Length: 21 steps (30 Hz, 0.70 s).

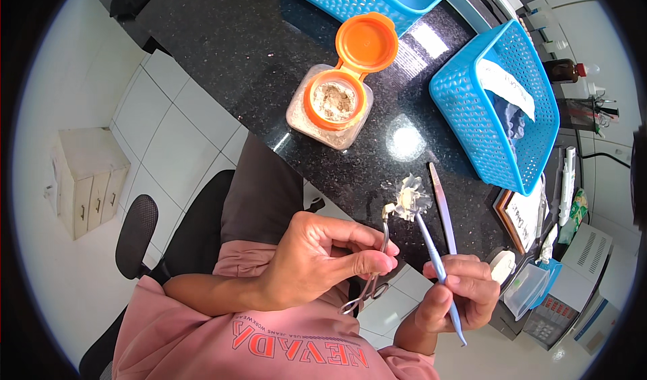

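Note:
My left hand pinches a metal ring-handled clamp, like a hemostat, between thumb and fingers. A small cream-coloured piece sits at its tip. In my right hand is a slim light-blue instrument, pen-like, its upper end at a lump of cream-coloured paste. The paste lies on a crumpled, see-through scrap at the counter's edge. Beside it a flat purplish-grey tool runs down to my right fingers; I cannot tell whether they hold it.
On the black speckled counter stands a clear jar of pale powder, its orange lid flipped back. Blue perforated baskets stand beyond and to the right. A brown-edged pad lies at right; a chair is at left.

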Each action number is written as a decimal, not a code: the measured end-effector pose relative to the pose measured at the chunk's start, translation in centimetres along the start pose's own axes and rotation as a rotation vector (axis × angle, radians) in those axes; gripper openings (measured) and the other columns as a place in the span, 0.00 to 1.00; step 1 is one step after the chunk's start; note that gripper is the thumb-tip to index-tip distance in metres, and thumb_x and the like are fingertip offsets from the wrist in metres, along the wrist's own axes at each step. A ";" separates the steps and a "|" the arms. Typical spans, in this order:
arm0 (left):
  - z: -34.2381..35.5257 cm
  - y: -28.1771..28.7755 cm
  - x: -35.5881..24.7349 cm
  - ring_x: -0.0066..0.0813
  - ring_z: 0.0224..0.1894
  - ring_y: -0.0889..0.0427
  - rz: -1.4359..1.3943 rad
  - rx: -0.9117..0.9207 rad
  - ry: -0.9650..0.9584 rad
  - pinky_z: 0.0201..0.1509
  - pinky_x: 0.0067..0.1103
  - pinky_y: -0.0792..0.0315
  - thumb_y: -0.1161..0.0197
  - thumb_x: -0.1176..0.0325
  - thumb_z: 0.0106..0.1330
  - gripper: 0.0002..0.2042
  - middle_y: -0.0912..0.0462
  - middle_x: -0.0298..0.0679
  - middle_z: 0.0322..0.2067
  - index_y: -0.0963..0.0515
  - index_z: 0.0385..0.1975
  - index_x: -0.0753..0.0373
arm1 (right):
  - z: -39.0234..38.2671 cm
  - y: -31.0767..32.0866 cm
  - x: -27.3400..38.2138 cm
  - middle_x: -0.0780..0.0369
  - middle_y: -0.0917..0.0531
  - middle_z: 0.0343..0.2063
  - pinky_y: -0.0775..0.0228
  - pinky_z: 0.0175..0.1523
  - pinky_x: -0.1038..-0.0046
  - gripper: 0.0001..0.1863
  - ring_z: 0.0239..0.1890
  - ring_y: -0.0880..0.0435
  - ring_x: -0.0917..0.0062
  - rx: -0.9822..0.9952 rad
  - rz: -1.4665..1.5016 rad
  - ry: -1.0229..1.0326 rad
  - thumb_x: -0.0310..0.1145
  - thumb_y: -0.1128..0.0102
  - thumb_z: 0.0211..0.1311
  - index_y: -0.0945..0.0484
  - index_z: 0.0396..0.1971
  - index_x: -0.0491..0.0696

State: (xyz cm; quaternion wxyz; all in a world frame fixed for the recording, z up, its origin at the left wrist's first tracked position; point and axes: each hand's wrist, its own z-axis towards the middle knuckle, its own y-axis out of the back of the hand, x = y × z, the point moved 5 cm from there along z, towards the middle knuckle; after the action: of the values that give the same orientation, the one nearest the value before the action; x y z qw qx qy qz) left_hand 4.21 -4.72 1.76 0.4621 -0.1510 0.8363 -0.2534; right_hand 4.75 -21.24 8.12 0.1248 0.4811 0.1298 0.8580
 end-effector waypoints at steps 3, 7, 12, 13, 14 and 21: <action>-0.1 0.0 0.0 0.29 0.31 0.16 -0.042 -0.013 0.060 0.37 0.21 0.20 0.35 0.78 0.57 0.08 0.17 0.49 0.28 0.21 0.34 0.75 | 0.2 -0.2 0.2 0.56 0.21 0.23 0.23 0.26 0.75 0.09 0.23 0.17 0.70 0.074 0.022 -0.005 0.25 0.35 0.49 0.27 0.28 0.42; -0.1 0.0 0.0 0.29 0.30 0.16 -0.067 0.012 0.072 0.36 0.21 0.20 0.35 0.77 0.58 0.08 0.17 0.49 0.28 0.21 0.34 0.75 | 0.2 -0.8 0.0 0.56 0.21 0.22 0.27 0.26 0.78 0.09 0.22 0.19 0.73 0.121 -0.020 0.028 0.26 0.36 0.52 0.29 0.29 0.42; -0.1 -0.2 -0.3 0.30 0.30 0.16 -0.084 0.009 0.090 0.36 0.21 0.19 0.35 0.77 0.58 0.08 0.17 0.50 0.28 0.22 0.34 0.76 | 0.4 -0.9 0.1 0.55 0.22 0.22 0.30 0.25 0.80 0.10 0.20 0.21 0.75 0.133 -0.096 0.049 0.28 0.39 0.56 0.31 0.30 0.42; 0.0 -0.2 -0.4 0.30 0.30 0.16 -0.084 0.009 0.090 0.36 0.21 0.19 0.35 0.77 0.58 0.08 0.17 0.50 0.28 0.22 0.34 0.76 | 0.3 -0.8 0.1 0.56 0.21 0.22 0.27 0.26 0.78 0.09 0.21 0.19 0.73 0.113 -0.054 0.027 0.26 0.36 0.51 0.29 0.28 0.42; 0.0 -0.2 -0.4 0.30 0.30 0.16 -0.088 0.012 0.096 0.36 0.21 0.19 0.35 0.77 0.58 0.08 0.17 0.50 0.28 0.22 0.34 0.76 | 0.2 -0.8 0.1 0.56 0.20 0.21 0.23 0.27 0.75 0.10 0.23 0.17 0.70 0.093 -0.013 0.006 0.23 0.33 0.46 0.26 0.26 0.42; 0.0 -0.2 -0.3 0.30 0.31 0.16 -0.107 0.019 0.097 0.35 0.21 0.19 0.36 0.77 0.58 0.09 0.17 0.51 0.28 0.22 0.35 0.77 | 0.2 -0.9 0.0 0.55 0.21 0.21 0.30 0.27 0.80 0.10 0.20 0.20 0.75 0.129 -0.048 0.044 0.28 0.39 0.55 0.31 0.30 0.42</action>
State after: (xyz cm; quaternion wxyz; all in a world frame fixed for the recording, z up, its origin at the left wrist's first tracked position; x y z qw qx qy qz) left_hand 4.34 -4.73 2.08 0.4083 -0.1788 0.8459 -0.2928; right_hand 5.00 -20.36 7.95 0.1112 0.4660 0.1988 0.8550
